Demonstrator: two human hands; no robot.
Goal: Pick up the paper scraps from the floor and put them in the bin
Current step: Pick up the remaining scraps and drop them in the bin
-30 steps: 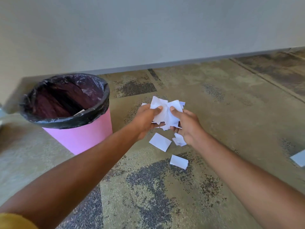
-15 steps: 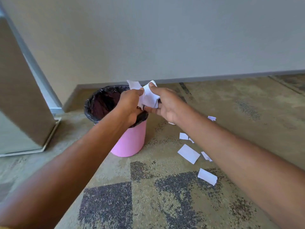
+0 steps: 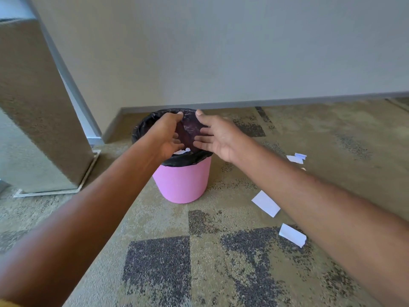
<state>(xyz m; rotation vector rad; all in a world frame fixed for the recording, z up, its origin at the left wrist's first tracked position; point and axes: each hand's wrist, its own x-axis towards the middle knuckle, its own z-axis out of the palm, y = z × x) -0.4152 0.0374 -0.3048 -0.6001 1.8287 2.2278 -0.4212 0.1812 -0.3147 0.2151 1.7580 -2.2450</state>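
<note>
One plain pale wall point(image 3: 221, 52) is rising behind the pink bin point(image 3: 182, 180), meeting a grey skirting just beyond it. A patterned olive and grey carpet point(image 3: 221, 273) is spreading out under the bin and on all sides of it. A tall brown fabric-covered panel point(image 3: 37, 107) is standing to the left of the bin, well apart from it. The bin is standing upright, its black liner point(image 3: 141, 129) folding over the rim.

Both bare forearms are reaching over the bin's mouth. The left hand point(image 3: 168, 134) is hanging above the opening with fingers loosely curled, gripping nothing. The right hand point(image 3: 218, 138) is hovering over the bin's right rim, fingers spread and straight, also empty.

White paper scraps point(image 3: 181, 151) are lying inside the bin, showing just below the left hand. To the bin's right, on the carpet, a flat rectangular scrap point(image 3: 265, 203) is lying near its base, a folded scrap point(image 3: 292, 235) is lying nearer the camera, and a small cluster of scraps point(image 3: 296, 158) is lying farther right, level with the rim.
</note>
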